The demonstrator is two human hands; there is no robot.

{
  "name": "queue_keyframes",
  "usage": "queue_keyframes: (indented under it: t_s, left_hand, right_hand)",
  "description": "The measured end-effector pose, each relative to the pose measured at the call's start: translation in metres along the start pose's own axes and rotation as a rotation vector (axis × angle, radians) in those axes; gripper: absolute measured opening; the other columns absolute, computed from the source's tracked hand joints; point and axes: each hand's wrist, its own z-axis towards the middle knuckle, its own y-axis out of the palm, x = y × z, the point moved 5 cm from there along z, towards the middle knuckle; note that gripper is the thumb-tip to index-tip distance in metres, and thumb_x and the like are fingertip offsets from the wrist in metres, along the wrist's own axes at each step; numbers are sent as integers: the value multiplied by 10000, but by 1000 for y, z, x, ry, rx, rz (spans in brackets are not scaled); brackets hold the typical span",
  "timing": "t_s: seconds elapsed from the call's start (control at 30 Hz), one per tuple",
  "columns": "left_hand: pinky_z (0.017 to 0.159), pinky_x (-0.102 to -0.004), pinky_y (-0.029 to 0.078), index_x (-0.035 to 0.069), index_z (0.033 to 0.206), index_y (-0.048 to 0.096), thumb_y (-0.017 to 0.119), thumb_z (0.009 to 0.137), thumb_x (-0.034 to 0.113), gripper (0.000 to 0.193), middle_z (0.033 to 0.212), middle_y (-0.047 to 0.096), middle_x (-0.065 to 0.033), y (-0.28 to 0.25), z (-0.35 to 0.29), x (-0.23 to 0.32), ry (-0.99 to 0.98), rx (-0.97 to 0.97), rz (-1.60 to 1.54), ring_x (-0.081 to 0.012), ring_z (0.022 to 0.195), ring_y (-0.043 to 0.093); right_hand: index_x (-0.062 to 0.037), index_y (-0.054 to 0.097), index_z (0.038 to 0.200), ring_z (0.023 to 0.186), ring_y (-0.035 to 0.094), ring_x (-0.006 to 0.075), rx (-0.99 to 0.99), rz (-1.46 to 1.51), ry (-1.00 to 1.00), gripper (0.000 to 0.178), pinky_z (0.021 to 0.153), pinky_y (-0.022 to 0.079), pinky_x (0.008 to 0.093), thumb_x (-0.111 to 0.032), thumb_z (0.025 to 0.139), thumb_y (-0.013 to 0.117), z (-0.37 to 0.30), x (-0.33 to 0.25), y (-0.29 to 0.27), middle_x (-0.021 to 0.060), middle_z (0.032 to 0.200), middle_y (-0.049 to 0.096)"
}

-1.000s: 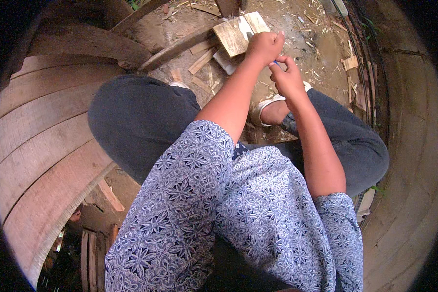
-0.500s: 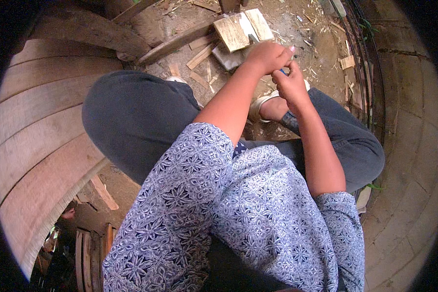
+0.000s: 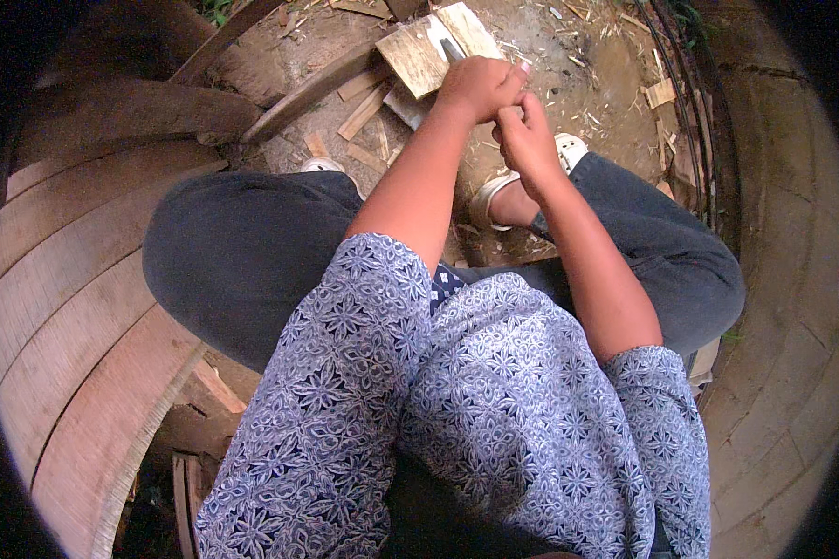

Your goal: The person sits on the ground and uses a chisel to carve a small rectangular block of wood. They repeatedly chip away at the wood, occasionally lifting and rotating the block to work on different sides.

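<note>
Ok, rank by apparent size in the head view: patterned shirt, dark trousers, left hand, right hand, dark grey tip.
1. Patterned shirt
2. Dark trousers
3. Left hand and right hand: too alike to rank
4. Dark grey tip beside the left hand

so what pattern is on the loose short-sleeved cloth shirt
Whitish star-shaped flowers on dark blue; the shirt shows best in the head view.

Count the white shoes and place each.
2: one white shoe beyond the left leg, partly hidden; the other shoe on the right foot, partly behind the right hand.
</note>
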Motion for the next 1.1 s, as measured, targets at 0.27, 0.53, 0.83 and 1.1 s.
queue_keyframes:
  t_s: [0.27, 0.53, 0.83, 1.1]
  left_hand:
    - [675, -485, 487, 61, 744, 688, 425, 942, 555, 594, 714, 666, -172, 6, 6, -1, -32, 36, -64, -401, 708, 641]
    - [679, -510, 487, 69, 745, 697, 423, 941, 550, 588, 725, 656, -201, 24, -16, 28, -65, 40, -63, -419, 728, 642]
    - [692, -503, 492, 73, 766, 698, 425, 934, 562, 584, 734, 665, -198, 15, -3, 4, -94, 51, -46, -423, 752, 650]
    - [673, -469, 484, 53, 743, 679, 410, 943, 562, 608, 684, 656, -166, -3, 19, -16, -105, 63, -78, -378, 678, 636]
  right_hand:
    - [-109, 508, 1047, 459, 389, 56, -48, 24, 160, 162, 393, 272, 240, -205, 920, 535, -10, -26, -8, 1, 681, 541]
    - [-84, 555, 1037, 529, 457, 83, -52, -38, 106, 194, 472, 341, 254, -214, 894, 578, -26, -16, -38, 18, 705, 570]
    - [-36, 584, 1048, 736, 565, 181, -10, -152, -11, 293, 681, 431, 318, -253, 853, 616, 0, -3, -21, 101, 839, 623]
    - [-26, 594, 1043, 854, 618, 265, -22, -229, -61, 343, 789, 462, 360, -304, 843, 614, 29, -21, -7, 177, 934, 654]
